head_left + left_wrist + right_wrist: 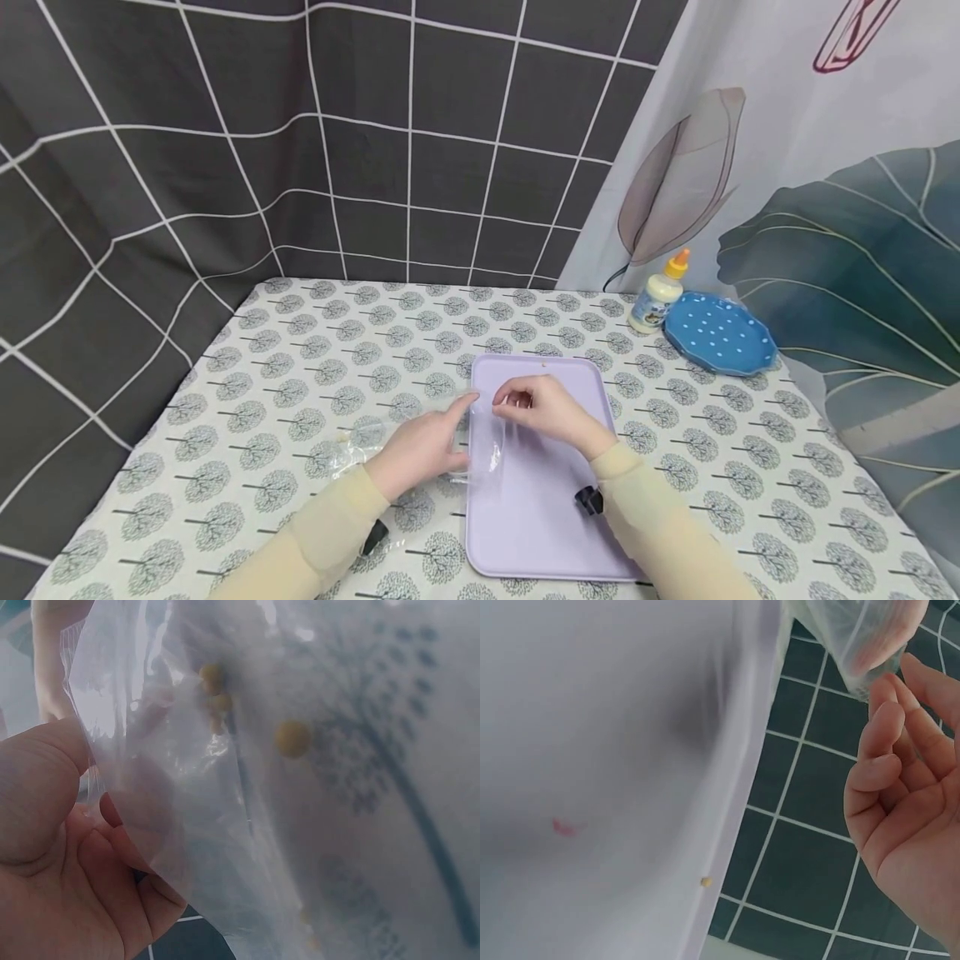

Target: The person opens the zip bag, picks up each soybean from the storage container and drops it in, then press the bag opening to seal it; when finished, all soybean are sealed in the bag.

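Note:
A clear plastic bag [487, 462] spans from the left hand to the right, over the left edge of a lavender tray [540, 517]. Several small yellow balls [292, 739] show through its film in the left wrist view. My left hand [423, 450] holds the bag near its edge, some fingers [139, 840] curled behind the film. With thumb and forefinger, my right hand [551, 412] pinches a corner of the bag above the tray; the right wrist view shows this corner of the bag [855, 645] at the fingertips.
A glue bottle [658, 296] with an orange tip stands at the back right, beside a blue dotted plate [720, 333]. A tree-print cloth [300, 367] covers the table. One tiny yellowish bit [706, 882] lies at the tray's rim, and a pink mark [564, 827] shows on the tray.

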Demonstrator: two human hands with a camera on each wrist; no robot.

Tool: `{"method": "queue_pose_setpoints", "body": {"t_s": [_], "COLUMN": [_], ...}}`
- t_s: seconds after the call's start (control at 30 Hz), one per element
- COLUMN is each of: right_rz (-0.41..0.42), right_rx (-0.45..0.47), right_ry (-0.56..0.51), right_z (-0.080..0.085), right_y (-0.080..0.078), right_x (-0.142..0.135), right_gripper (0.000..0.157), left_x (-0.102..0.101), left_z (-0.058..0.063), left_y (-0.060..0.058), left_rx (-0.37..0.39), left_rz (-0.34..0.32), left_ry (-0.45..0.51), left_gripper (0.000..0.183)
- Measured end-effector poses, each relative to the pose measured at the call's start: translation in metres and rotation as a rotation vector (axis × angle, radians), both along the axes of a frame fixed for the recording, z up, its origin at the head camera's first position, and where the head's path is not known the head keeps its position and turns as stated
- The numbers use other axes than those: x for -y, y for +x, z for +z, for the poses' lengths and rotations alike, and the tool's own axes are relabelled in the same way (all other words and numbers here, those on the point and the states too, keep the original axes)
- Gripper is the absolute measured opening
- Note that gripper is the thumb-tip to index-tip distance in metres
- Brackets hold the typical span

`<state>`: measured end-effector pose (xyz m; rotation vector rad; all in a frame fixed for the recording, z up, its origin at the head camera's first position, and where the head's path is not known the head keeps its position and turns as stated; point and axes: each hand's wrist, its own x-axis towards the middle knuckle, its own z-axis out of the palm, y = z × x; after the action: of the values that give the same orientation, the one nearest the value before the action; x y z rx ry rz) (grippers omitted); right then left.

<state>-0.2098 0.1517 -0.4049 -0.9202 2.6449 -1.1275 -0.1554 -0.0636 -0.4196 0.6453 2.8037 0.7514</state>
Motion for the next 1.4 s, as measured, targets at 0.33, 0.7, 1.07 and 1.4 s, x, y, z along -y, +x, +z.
{"method": "queue_pose_setpoints", "body": {"t_s": [0.33,0.7,1.07,1.4], "right_rz": [-0.209,-0.408,-0.506,-0.618], "right_rx": [-0.068,-0.033,0.111,0.14], "right_ry": [0.059,0.052,0.148,0.243], "right_z": [-0.014,-0.018,-0.019,-0.022], "right_y": [-0.018,-0.038,-0.057,-0.069], "right_x": [-0.023,-0.044,-0.052,-0.047], "right_gripper": [0.01,0.013,0.017,0.023], "left_x": [0.0,0.001,0.001,0.003], "left_z": [-0.002,-0.002,-0.002,0.0], "left_y": [-0.001,-0.002,-0.002,0.0], "left_rx": [0.0,0.021,0.011,-0.009], "left_rz": [0.005,0.014,0.012,0.013], "left_ry": [-0.011,-0.008,-0.001,-0.022], "left_gripper": [0.093,0.095,0.093,0.094]}}
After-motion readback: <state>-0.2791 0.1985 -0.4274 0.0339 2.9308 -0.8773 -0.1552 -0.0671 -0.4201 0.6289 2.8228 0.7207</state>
